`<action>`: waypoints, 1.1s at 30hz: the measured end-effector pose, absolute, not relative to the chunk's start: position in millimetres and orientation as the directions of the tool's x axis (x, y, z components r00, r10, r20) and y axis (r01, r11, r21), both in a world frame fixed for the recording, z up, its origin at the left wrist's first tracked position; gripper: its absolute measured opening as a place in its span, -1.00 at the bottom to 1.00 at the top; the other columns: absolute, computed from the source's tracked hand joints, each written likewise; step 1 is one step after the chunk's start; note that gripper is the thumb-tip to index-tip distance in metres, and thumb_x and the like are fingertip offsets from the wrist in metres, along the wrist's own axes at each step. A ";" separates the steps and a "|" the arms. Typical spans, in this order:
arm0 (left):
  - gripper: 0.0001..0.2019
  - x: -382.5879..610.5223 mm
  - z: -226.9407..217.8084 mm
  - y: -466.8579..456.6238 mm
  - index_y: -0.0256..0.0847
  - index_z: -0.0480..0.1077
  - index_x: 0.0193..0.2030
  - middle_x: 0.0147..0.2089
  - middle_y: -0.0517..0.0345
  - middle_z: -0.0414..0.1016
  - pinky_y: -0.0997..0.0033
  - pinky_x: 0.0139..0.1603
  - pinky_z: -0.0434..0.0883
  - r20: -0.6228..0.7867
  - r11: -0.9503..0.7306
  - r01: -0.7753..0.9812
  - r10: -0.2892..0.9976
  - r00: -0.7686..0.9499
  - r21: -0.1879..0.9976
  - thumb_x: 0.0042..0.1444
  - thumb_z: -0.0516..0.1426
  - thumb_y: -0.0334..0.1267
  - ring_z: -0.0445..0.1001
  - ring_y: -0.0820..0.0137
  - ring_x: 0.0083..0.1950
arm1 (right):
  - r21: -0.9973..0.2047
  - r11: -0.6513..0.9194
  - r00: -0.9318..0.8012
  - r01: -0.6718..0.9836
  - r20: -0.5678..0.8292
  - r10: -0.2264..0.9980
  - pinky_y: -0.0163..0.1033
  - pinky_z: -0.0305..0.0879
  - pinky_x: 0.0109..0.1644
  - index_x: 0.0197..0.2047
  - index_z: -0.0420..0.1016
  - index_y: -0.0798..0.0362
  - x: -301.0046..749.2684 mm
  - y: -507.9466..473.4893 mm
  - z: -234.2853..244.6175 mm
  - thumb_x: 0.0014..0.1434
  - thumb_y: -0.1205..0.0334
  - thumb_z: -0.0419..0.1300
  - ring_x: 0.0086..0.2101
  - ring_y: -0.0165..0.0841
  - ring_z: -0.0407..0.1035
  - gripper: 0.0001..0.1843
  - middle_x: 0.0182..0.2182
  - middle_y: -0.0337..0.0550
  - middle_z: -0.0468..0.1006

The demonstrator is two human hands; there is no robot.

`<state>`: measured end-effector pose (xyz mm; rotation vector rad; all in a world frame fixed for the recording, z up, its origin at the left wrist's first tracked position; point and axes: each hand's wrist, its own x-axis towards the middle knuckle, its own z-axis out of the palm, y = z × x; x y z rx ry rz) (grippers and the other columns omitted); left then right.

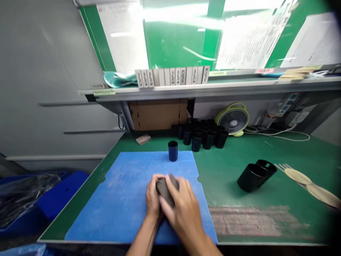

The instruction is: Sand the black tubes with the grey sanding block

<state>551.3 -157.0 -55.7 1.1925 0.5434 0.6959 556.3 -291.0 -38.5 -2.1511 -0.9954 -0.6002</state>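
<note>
My left hand (153, 197) and my right hand (182, 209) meet over a dark grey rounded object (163, 190) and hold it between them, just above a blue cutting mat (106, 209). My fingers hide much of the object, and its exact shape is blurred. Beyond my hands, a dark blue cylindrical cup (173, 151) stands upright near the mat's far edge. Neither hand touches it.
Several black cups (202, 137) stand behind the mat on a green workbench (229, 170). Two more black cups (255, 176) lie on their sides at right, beside beige oval pads (297, 176). A small fan (233, 119) and a shelf with white boxes (172, 76) sit behind. Blue bins (61, 192) are low at left.
</note>
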 end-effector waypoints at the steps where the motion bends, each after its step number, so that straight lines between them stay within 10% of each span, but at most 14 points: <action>1: -0.63 551.2 -57.6 -156.1 -0.18 0.53 -0.33 -0.33 0.08 0.61 0.35 -0.19 0.46 -0.029 0.223 -0.173 0.688 0.725 0.959 0.27 0.07 0.04 0.54 0.28 -0.30 | -0.363 -0.475 0.577 0.801 0.679 0.454 -0.07 0.52 -0.20 0.37 0.31 -0.04 554.9 -290.9 -41.4 0.27 0.18 0.20 -0.12 -0.09 0.42 -0.39 -0.02 0.10 0.45; 6: -0.79 555.3 -69.4 -152.1 -0.20 0.57 -0.26 -0.20 0.05 0.64 0.33 -0.05 0.46 0.019 0.150 -0.213 0.774 0.633 0.965 0.10 0.26 -0.10 0.57 0.21 -0.12 | -0.522 -0.436 0.679 0.733 0.591 0.435 0.05 0.49 -0.08 0.27 0.45 -0.02 576.4 -264.9 -12.7 0.22 0.19 0.29 -0.10 -0.04 0.42 -0.45 -0.06 0.08 0.49; 10: -0.71 556.3 -63.3 -157.9 -0.22 0.57 -0.11 -0.21 0.08 0.64 0.37 -0.14 0.47 -0.093 0.412 -0.333 0.735 0.672 0.848 0.14 0.23 -0.07 0.58 0.28 -0.20 | -0.688 -0.275 0.716 0.672 0.508 0.479 -0.03 0.40 0.14 0.38 0.32 -0.08 616.0 -256.9 29.3 0.24 0.07 0.29 0.03 -0.13 0.41 -0.34 0.05 -0.02 0.50; 14: -0.54 555.0 -49.5 -163.5 -0.32 0.55 -0.12 -0.45 0.06 0.54 0.41 -0.37 0.42 -0.108 0.573 -0.222 0.485 0.868 0.789 0.24 0.11 0.09 0.49 0.35 -0.44 | -0.953 0.042 0.876 0.300 0.292 0.384 0.04 0.28 0.29 0.40 0.27 -0.08 627.0 -293.8 15.7 0.33 -0.11 0.16 0.17 -0.12 0.36 -0.35 0.23 -0.06 0.44; 20: -0.54 555.0 -45.0 -165.2 -0.26 0.44 -0.31 -0.22 -0.04 0.60 0.40 -0.34 0.43 -0.097 0.598 -0.240 0.475 0.874 0.765 0.28 0.07 0.16 0.50 0.37 -0.40 | -0.988 0.152 0.915 -0.036 0.028 0.401 0.09 0.27 0.31 0.36 0.33 -0.10 604.0 -323.1 -27.6 0.31 -0.19 0.18 0.23 -0.08 0.33 -0.35 0.29 -0.10 0.40; 27: -0.59 550.0 -38.2 -168.0 -0.23 0.44 -0.28 -0.40 0.12 0.49 0.38 -0.28 0.44 -0.058 0.664 -0.251 0.406 0.912 0.704 0.28 0.09 0.13 0.50 0.35 -0.41 | -0.963 -0.056 0.891 0.263 0.220 0.397 0.09 0.19 0.38 0.41 0.26 -0.03 583.4 -333.7 -46.0 0.38 -0.09 0.12 0.30 -0.11 0.23 -0.37 0.31 0.00 0.35; 33: -0.51 550.1 -48.3 -167.4 -0.26 0.51 -0.27 -0.40 0.10 0.54 0.37 -0.28 0.45 -0.106 0.627 -0.286 0.511 0.853 0.725 0.23 0.11 0.20 0.52 0.33 -0.39 | -0.710 -0.304 0.761 0.635 0.507 0.406 0.07 0.36 0.21 0.44 0.18 -0.09 581.5 -300.9 -9.4 0.33 0.06 0.20 0.13 -0.11 0.32 -0.33 0.13 0.03 0.41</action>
